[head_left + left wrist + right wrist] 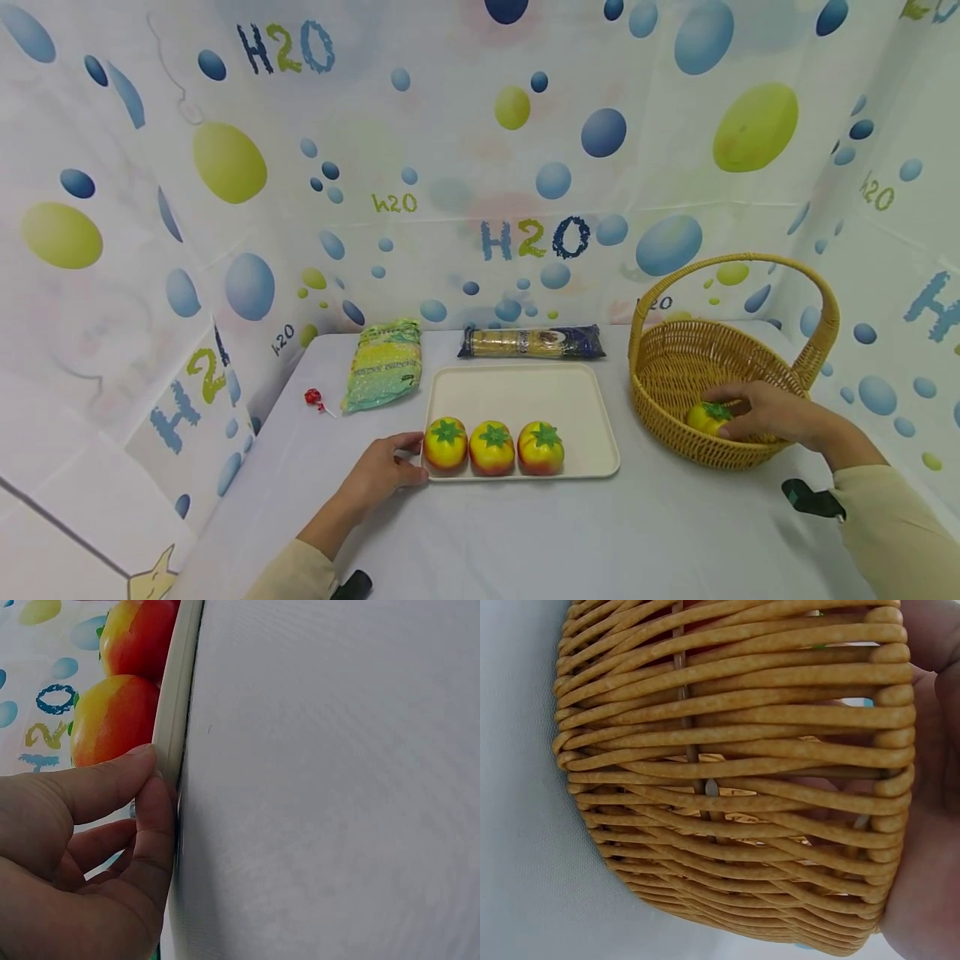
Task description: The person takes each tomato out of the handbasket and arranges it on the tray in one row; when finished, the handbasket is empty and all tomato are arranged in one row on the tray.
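Inside the wicker basket (pixel 663 425), my right hand (pixel 765 410) grips a yellow tomato (pixel 705 418) with a green leafy top, fingers and thumb on its sides. The right wrist view shows the basket's woven wall (pixel 742 750) with part of the hand behind it. My left hand (pixel 381 472) is at the near left corner of the cream tray (pixel 592 417). In the left wrist view, thumb and index finger pinch the tray's rim (pixel 174 712). Three yellow-red tomatoes (pixel 492 450) stand in a row along the tray's near side.
Behind the tray lies a pack of noodles (pixel 531 342) in dark and clear wrapping. A green-yellow bag (pixel 386 367) is at the back left, with a red-wrapped lollipop (pixel 313 398) beside it. The basket's tall handle (pixel 738 258) arches over it.
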Demonstrator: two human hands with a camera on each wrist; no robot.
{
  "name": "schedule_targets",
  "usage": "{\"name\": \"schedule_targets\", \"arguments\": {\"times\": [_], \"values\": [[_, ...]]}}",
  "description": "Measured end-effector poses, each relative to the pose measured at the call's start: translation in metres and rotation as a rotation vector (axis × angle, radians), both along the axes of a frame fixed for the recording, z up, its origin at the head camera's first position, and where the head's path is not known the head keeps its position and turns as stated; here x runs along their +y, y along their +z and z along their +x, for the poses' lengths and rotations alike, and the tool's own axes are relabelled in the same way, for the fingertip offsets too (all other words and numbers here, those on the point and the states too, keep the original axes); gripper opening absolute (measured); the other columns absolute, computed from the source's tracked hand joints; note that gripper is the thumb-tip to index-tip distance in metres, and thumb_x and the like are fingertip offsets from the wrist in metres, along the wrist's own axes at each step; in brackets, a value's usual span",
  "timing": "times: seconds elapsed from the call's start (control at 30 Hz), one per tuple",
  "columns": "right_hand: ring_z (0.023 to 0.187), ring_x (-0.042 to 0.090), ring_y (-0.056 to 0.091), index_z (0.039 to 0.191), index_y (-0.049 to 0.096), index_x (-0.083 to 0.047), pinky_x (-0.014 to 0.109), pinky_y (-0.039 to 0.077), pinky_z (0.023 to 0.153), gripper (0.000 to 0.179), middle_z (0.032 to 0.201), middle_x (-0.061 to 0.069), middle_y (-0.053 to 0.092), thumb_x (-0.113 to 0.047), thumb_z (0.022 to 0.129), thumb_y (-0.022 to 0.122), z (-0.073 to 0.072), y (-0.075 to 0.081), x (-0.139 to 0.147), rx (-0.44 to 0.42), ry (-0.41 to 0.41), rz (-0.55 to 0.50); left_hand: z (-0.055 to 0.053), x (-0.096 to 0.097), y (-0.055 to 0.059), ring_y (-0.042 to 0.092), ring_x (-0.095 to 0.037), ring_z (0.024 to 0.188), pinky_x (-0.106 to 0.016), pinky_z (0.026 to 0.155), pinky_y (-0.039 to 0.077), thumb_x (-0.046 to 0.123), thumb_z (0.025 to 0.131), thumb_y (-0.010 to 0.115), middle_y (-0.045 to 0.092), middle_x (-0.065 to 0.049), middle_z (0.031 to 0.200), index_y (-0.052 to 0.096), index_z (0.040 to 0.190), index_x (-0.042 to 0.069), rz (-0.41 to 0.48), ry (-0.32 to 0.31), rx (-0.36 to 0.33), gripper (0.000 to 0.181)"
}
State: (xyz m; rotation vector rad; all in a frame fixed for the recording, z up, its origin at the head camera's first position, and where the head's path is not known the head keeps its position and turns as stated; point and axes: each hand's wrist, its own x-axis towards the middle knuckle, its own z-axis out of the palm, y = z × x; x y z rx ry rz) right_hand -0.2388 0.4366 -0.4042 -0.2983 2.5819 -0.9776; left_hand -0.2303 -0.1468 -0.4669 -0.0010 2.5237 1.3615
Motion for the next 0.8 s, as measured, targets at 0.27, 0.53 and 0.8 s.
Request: {"name": "schedule_targets", "arguments": {"times": [0.27, 0.53, 0.8], "values": [[0.117, 0.035, 0.06, 0.143, 0.052, 0.002, 0.031, 0.055, 0.087, 0.065, 0.126, 0.015, 0.063, -0.03, 0.092, 0.076, 0.0014, 0.0006, 0.0015, 0.017, -0.007, -0.032, 0.0001, -0.0004, -0.0016, 0.06, -0.019, 0.086, -0.034, 0.084, 0.057, 0.005, 0.082, 0.083, 0.066, -0.008, 0.127, 0.058, 0.143, 0.005, -0.004, -0.002, 0.0, 0.066], [0.124, 0.044, 0.055, 0.149, 0.047, 0.0, 0.054, 0.053, 0.095, 0.072, 0.131, 0.018, 0.061, -0.036, 0.092, 0.074, 0.0012, 0.003, 0.0009, 0.065, -0.091, -0.02, -0.0003, -0.0011, -0.0025, 0.061, -0.019, 0.086, -0.034, 0.084, 0.057, 0.006, 0.082, 0.083, 0.066, -0.009, 0.128, 0.058, 0.142, 0.005, -0.006, -0.001, 0.006, 0.066], [0.127, 0.048, 0.046, 0.153, 0.042, -0.005, 0.066, 0.047, 0.096, 0.077, 0.142, 0.029, 0.047, -0.046, 0.094, 0.07, 0.0021, 0.009, -0.0006, 0.127, -0.212, -0.034, -0.0006, -0.0018, -0.0025, 0.061, -0.019, 0.086, -0.035, 0.083, 0.057, 0.007, 0.082, 0.084, 0.066, -0.009, 0.129, 0.059, 0.142, 0.006, -0.008, -0.006, 0.001, 0.065]]}}
